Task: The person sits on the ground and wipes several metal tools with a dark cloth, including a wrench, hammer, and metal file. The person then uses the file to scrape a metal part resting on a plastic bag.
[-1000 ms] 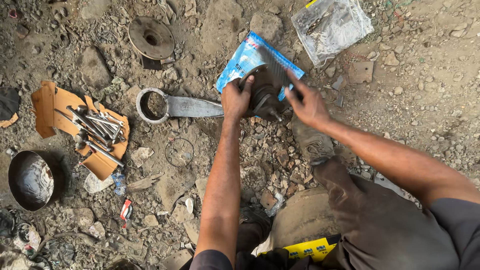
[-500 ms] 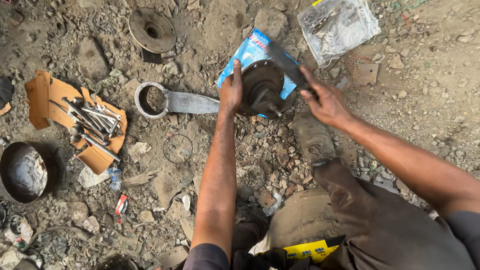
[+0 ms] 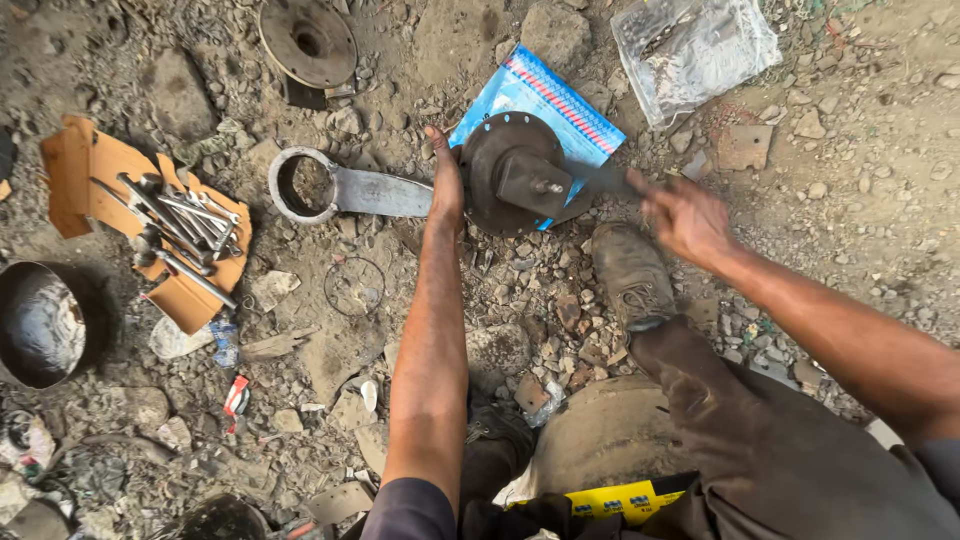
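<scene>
Your left hand (image 3: 446,178) gripped the hub flange's (image 3: 505,172) rim; your right hand (image 3: 685,215), just beside the flange, pinched a blurred dark tool (image 3: 598,180).

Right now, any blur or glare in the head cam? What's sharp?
Head view: the right hand and the dark tool it holds are motion-blurred. The left hand, the round metal hub it steadies and the wrenches on cardboard are sharp. Light is soft and even, without hard shadows; mild sheen on the clear plastic bag.
</scene>
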